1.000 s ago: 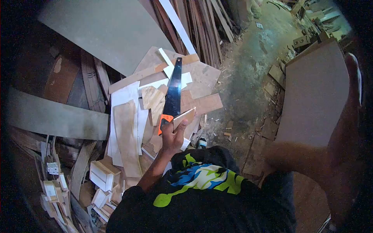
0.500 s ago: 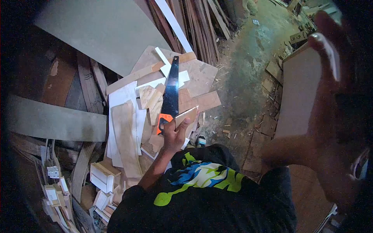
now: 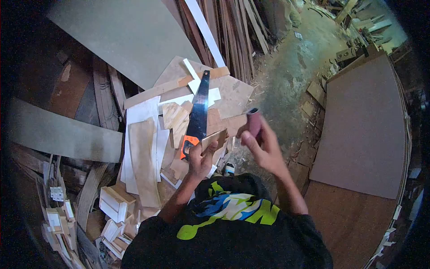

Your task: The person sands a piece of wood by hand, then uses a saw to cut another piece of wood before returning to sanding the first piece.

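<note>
The right hand [image 3: 265,151] has swung inward, its fingers grasping a maroon roll [image 3: 254,124], likely sandpaper, putting it near the wooden piece [image 3: 216,139] gripped by the left hand [image 3: 199,161].

The handsaw [image 3: 198,112] lies on boards [image 3: 234,93], planks [image 3: 234,38] behind it, a panel [image 3: 360,127] to the right.

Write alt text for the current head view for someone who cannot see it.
A person's left hand holds a small wooden piece while the right hand, beside it, grips a hollow reddish roll. Beyond the left hand, a saw with an orange-and-black handle lies on scattered boards.
</note>
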A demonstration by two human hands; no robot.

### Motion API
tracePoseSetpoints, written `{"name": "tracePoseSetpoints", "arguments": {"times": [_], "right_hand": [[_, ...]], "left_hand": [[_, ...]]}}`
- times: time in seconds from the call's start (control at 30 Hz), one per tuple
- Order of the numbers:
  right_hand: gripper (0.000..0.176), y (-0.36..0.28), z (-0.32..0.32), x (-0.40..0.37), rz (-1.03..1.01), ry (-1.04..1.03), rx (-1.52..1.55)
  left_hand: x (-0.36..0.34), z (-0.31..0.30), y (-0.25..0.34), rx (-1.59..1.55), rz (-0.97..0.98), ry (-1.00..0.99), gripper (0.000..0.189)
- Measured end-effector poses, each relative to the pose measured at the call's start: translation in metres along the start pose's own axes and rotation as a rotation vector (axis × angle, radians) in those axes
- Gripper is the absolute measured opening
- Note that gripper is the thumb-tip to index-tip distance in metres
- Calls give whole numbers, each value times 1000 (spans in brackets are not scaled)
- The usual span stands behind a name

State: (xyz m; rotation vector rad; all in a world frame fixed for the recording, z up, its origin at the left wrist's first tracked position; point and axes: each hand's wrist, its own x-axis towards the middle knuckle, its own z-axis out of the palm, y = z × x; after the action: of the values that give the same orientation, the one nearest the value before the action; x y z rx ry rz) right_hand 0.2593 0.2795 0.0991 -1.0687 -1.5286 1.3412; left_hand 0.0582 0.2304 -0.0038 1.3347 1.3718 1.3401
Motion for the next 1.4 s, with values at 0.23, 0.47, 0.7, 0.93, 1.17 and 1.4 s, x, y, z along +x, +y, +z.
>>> {"name": "tracePoseSetpoints", "arguments": {"times": [0.23,0.47,0.7,0.93,1.17,1.4], "right_hand": [[36,19,29,-10,-52,150,-238],[48,20,26,-9,-105,50,-310],[46,0,16,-15,-167,58,-249],[46,3,27,-25,-276,17,-323],[44,-2,30,-24,-223,60,-289],[35,-8,26,-18,-50,73,-171]], "left_hand": [[2,6,21,151,67,-6,30],[5,10,41,217,220,-147,31],[23,-4,37,348,565,-215,50],[32,-6,39,379,635,-202,42],[29,2,39,343,584,-158,38],[29,0,28,315,607,-161,41]]}}
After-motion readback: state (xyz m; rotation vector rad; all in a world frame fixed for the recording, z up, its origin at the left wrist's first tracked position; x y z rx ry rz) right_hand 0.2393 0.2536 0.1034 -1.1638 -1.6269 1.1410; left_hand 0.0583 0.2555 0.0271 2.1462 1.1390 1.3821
